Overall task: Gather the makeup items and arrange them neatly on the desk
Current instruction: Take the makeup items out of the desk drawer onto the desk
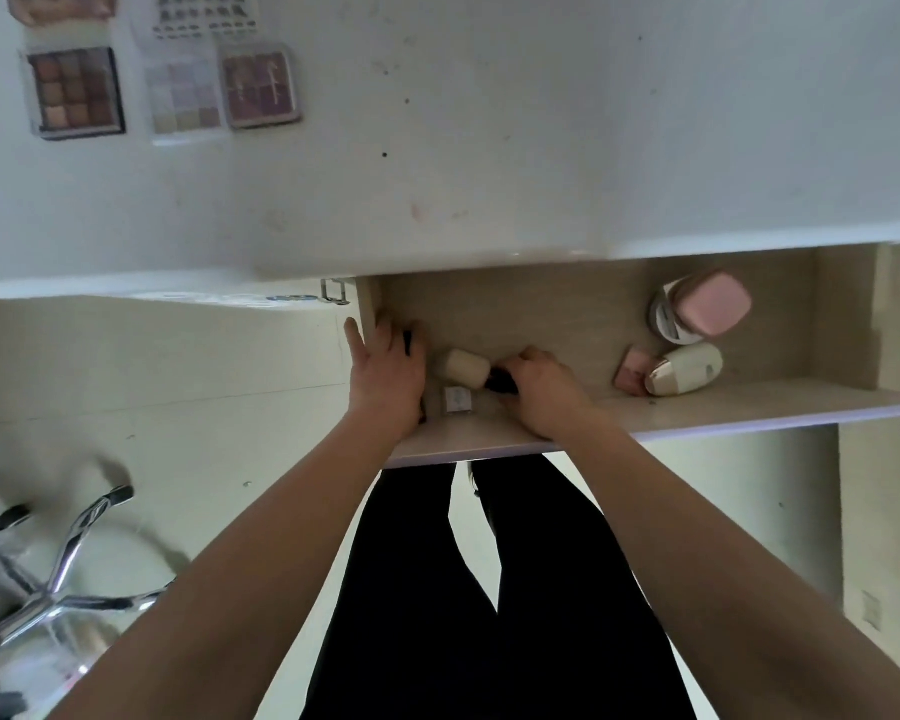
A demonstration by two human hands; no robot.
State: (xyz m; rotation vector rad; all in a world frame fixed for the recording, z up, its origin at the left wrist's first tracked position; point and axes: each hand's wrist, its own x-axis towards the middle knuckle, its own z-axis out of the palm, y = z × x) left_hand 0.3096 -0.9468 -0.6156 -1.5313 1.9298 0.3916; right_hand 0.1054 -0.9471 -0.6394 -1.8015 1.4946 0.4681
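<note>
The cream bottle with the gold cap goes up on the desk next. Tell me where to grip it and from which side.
Take the cream bottle round its broad cream middle, coming down from above. It lies on its side in the drawer, its gold cap beside the small pink compact, so the cap end is crowded; the body looks free.

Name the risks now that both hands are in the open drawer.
1. The right hand grips a dark item lying against the cream bottle; lifting it may roll the bottle away.
2. The pink compact leans on the white jar; jolting the drawer could make it slide off.
</note>
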